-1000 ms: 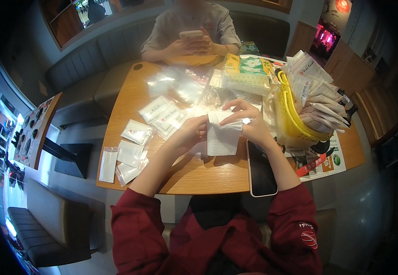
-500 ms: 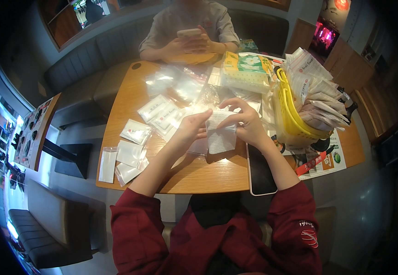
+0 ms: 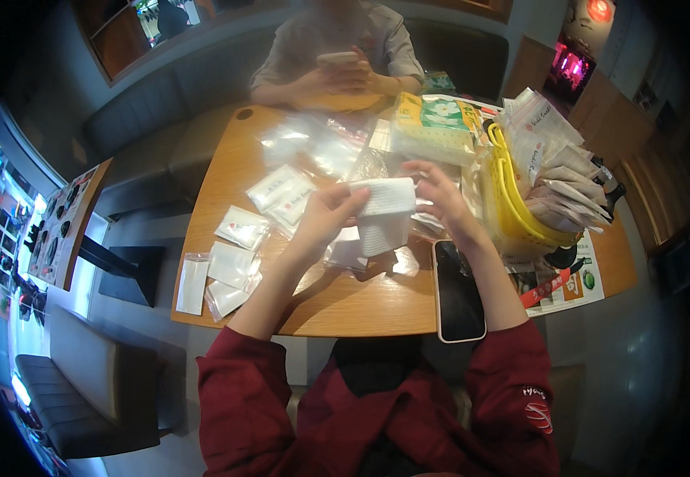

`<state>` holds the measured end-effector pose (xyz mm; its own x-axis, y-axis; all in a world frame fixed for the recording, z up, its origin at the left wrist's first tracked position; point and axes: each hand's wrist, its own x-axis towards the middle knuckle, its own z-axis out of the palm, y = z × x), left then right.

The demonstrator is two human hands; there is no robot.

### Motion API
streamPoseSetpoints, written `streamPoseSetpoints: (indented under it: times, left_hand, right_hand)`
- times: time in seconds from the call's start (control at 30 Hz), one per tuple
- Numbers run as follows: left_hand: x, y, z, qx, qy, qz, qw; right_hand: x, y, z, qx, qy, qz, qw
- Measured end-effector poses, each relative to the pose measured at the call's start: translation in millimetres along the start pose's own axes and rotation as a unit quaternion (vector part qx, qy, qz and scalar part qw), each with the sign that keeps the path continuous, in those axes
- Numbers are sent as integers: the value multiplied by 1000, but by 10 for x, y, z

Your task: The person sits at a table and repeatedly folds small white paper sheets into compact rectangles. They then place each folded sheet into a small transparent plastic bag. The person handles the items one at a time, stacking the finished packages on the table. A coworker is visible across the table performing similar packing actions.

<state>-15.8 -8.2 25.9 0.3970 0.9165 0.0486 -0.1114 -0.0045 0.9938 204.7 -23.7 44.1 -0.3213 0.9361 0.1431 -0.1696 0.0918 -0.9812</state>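
My left hand (image 3: 330,213) pinches a folded white textured wipe (image 3: 386,213) by its upper left part, thumb on the front. The wipe hangs above the near half of the wooden table (image 3: 345,307), its top folded over and its lower end loose. At its right edge is my right hand (image 3: 448,205), fingers apart and bent; whether a fingertip touches the wipe I cannot tell. Beneath the left hand lies a small white packet (image 3: 348,251). Left of it are several filled zip bags, among them one flat packet (image 3: 241,229) and a narrow one (image 3: 193,283).
A black-screened phone (image 3: 460,291) lies below my right wrist. On the right stands a yellow basket (image 3: 512,208) full of packets, beside a green-yellow soft pack (image 3: 437,127). Clear plastic bags (image 3: 310,145) cover the far middle. Opposite sits a person (image 3: 337,56) holding a phone.
The top of the wipe is now folded over toward the front. My right hand has moved right, off the wipe's face, and its fingers have spread. The left hand keeps its hold.
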Motion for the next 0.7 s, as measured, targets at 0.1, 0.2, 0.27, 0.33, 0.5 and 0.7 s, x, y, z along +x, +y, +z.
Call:
streamPoseSetpoints:
  times: [0.1, 0.2, 0.27, 0.33, 0.5, 0.7]
  left_hand:
    - [-28, 50, 57, 25, -14, -2, 1000]
    - [-26, 50, 12, 39, -12, 10, 999]
    - [-36, 84, 2, 43, -9, 8, 999]
    - [-28, 80, 13, 29, -13, 6, 999]
    - [-7, 66, 1, 54, -8, -6, 998]
    - [15, -29, 3, 53, -71, -14, 996]
  right_hand:
    - [2, 148, 70, -74, -11, 4, 997]
    - [23, 117, 49, -49, -46, 87, 994]
    - [13, 42, 67, -68, -32, 88, 993]
    - [-10, -36, 77, -85, -20, 92, 992]
    - [-3, 7, 39, -82, -10, 94, 992]
    - [44, 140, -60, -87, 16, 34, 995]
